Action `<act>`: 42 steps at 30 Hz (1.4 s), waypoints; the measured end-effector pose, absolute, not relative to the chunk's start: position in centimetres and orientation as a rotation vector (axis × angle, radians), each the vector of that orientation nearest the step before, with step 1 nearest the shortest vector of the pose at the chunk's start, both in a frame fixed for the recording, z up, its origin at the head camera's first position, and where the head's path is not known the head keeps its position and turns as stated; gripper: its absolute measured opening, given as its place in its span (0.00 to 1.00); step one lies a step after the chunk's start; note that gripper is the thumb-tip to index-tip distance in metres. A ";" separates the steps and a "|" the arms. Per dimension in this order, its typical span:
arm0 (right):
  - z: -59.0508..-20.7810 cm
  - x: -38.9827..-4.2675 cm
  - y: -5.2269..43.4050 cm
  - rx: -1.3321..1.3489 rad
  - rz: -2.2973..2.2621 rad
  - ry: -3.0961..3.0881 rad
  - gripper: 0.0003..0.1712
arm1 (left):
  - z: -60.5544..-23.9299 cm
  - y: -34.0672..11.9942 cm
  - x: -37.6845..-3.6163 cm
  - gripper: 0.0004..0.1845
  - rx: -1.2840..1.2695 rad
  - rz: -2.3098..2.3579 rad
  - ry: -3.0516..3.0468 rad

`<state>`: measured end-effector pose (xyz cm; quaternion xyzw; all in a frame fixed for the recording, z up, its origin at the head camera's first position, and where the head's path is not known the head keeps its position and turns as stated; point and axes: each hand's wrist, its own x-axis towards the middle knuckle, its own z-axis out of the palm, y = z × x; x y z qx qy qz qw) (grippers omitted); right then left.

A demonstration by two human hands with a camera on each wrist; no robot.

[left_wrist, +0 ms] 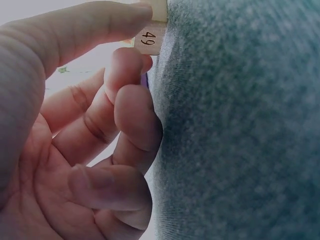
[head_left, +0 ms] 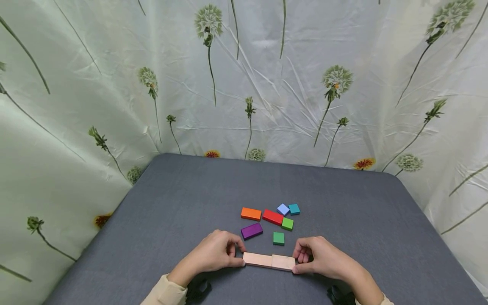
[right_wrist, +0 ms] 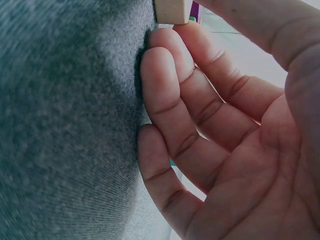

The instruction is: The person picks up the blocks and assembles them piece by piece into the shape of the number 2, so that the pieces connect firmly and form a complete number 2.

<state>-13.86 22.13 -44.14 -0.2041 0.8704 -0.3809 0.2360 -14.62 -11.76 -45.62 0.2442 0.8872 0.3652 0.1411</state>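
Note:
Two pale wooden blocks lie end to end in a row on the grey table in the head view, the left block (head_left: 257,259) meeting the right block (head_left: 283,262). My left hand (head_left: 213,253) pinches the outer end of the left block between thumb and index finger. At the opposite end, my right hand (head_left: 325,257) holds the right block's outer corners the same way, its other fingers curled in. The left wrist view shows the number 49 on a block's end face (left_wrist: 148,38). In the right wrist view a plain block end (right_wrist: 171,11) shows by the fingertips.
Beyond the hands lie several coloured blocks: purple (head_left: 252,231), orange (head_left: 251,213), red (head_left: 272,217), dark green (head_left: 278,238), light green (head_left: 287,223), light blue (head_left: 283,209) and teal (head_left: 294,209). A flower-print curtain (head_left: 267,84) hangs behind the grey table (head_left: 183,190).

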 end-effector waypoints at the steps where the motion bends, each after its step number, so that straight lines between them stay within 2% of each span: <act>1: -44.2 -13.9 22.1 -0.559 -1.045 2.386 0.15 | -45.6 -11.8 -14.6 0.10 0.705 1.058 2.563; 29: -44.0 -13.9 22.1 -0.608 -1.078 2.374 0.17 | -45.5 -12.2 -14.6 0.10 0.692 1.062 2.544; 42: -43.4 -14.4 22.8 -0.640 -1.068 2.433 0.14 | -45.3 -12.3 -14.6 0.09 0.712 1.088 2.536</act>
